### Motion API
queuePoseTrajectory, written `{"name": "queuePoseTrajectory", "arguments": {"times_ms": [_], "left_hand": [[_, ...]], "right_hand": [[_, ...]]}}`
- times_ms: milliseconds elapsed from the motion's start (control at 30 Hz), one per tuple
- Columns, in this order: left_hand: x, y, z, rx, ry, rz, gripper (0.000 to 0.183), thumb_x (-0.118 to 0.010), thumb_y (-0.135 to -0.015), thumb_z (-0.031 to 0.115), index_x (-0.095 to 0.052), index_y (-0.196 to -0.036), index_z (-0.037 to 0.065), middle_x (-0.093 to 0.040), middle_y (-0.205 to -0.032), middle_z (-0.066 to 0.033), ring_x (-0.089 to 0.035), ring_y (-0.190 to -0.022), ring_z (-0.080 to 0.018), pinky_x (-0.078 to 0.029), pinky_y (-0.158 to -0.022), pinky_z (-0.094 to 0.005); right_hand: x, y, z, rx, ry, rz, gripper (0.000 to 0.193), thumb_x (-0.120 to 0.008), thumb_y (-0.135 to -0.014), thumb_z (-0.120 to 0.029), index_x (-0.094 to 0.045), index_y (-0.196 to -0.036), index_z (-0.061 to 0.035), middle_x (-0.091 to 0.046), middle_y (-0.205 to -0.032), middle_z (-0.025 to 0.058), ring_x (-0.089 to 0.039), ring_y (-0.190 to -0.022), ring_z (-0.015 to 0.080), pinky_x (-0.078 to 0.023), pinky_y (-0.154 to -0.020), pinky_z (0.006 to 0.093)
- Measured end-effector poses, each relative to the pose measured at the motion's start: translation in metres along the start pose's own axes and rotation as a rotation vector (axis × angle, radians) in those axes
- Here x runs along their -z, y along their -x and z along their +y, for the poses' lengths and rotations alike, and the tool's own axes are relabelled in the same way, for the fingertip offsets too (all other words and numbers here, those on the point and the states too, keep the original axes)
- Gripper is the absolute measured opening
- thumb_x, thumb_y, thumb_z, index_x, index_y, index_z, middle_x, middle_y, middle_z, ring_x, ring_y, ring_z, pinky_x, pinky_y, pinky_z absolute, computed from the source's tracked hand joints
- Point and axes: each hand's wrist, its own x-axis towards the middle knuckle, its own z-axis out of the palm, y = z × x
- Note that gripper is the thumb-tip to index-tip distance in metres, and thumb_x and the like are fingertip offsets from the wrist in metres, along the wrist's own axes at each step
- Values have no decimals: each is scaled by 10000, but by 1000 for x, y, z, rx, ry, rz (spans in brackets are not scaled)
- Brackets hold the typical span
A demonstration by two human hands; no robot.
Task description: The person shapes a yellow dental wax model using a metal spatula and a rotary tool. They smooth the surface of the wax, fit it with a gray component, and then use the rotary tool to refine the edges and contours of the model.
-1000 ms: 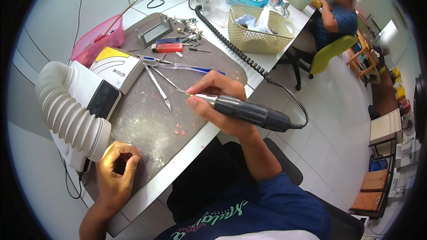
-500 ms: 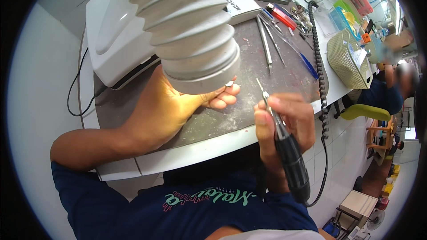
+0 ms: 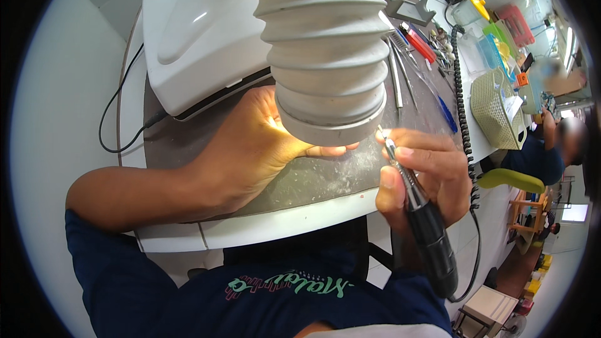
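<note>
My right hand (image 3: 438,166) grips a rotary handpiece (image 3: 431,241) with a black body and metal nose, its thin bur pointing up and left. The bur tip is close to the rim of a wide ribbed white hose (image 3: 328,56). My left hand (image 3: 266,134) rests low over the grey mat (image 3: 300,184), closed in a pinch. Its fingertips are mostly behind the hose mouth, so the small white piece that showed between them half a second ago is hidden. Whether the bur touches that piece, I cannot tell.
A white rounded machine (image 3: 200,37) with a cable stands at the left back. Metal hand tools (image 3: 397,81), a red lighter (image 3: 419,45) and a grey stand (image 3: 407,5) lie beyond the hose. A coiled cord (image 3: 462,100) and woven basket (image 3: 494,106) are at right. Another person sits farther right.
The view has shifted, and the hose now covers my left fingertips and the box behind. My right hand has brought the bur closer to my left fingers.
</note>
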Motion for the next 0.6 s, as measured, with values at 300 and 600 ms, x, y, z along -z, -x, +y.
{"name": "queuePoseTrajectory", "arguments": {"times_ms": [300, 600], "left_hand": [[1, 2, 1, 13, 66, -48, 332, -790, -794, 30, -651, -1094, 1, -717, -1026, -75, -666, -983, -139, -524, -916, -293], [2, 3, 2, 19, 99, -71, 319, -784, -807, 47, -653, -1096, 8, -714, -1005, -68, -665, -971, -142, -525, -908, -296]], "right_hand": [[-8, -4, 21, 108, -55, -53, 220, -770, -781, -35, -585, -890, 14, -673, -809, 176, -741, -786, 309, -608, -663, 339], [-6, -10, 22, 207, 3, -173, 201, -695, -786, -26, -563, -923, 35, -673, -794, 203, -698, -676, 231, -556, -589, 290]]}}
